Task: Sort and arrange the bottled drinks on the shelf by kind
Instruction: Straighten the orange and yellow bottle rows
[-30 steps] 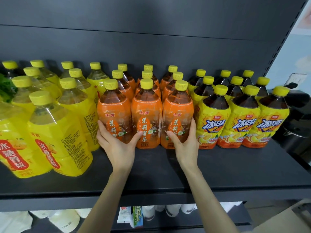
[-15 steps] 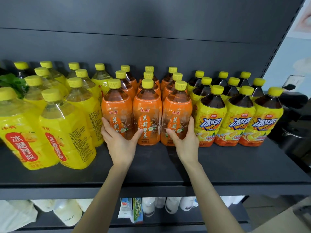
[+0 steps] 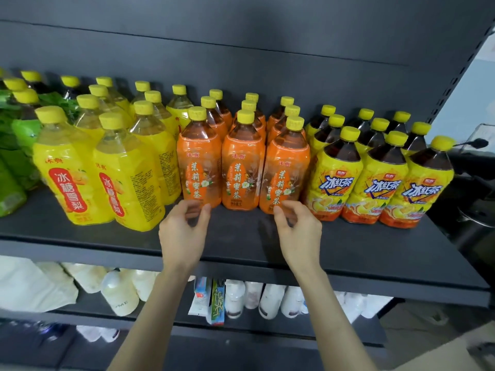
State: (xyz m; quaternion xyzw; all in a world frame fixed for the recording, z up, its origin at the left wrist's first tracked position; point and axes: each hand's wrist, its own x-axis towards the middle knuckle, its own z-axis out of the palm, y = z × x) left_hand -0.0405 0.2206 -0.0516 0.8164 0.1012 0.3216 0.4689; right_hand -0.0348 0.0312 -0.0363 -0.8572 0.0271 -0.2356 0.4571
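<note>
— While the orange tea bottles [image 3: 242,167] stand mid-shelf [image 3: 375,245], what hems them in?
— Yellow pear bottles [image 3: 115,172] just left, iced tea bottles [image 3: 380,183] just right, green bottles [image 3: 18,145] far left.
— Hands?
— The left grip [image 3: 184,231] and right grip [image 3: 297,228] pressed the front bottles before. Now they are drawn back, loosely curled, holding nothing.

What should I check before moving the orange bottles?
1. Orange bottles upright and grouped together: ok.
2. Their front labels face forward: ok.
3. Left hand holds nothing: ok.
4. Right hand holds nothing: ok.
5. Yellow pear bottles all face forward: not ok, one shows its small print.
6. Back rows all matching: cannot tell, mostly hidden.
</note>
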